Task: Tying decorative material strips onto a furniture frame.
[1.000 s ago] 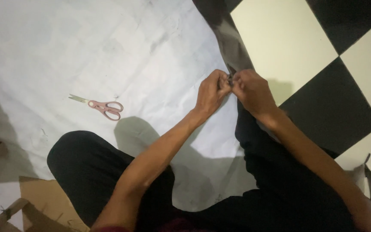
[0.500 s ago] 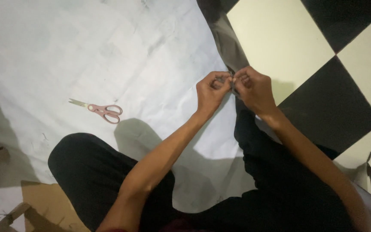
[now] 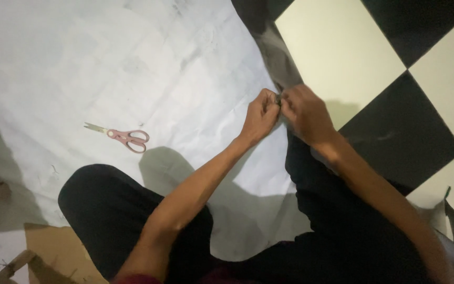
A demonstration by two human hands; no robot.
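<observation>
Here, large creased white sheet [image 3: 132,68]

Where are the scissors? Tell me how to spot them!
Look at the big white sheet spread over the checkered floor. On its left part, away from both hands, lie the scissors. They are the only thing with pink handles, resting alone.

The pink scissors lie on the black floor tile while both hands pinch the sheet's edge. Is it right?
Not quite: in the head view the pink scissors lie on the white sheet. Both hands, left and right, pinch its edge.
</observation>
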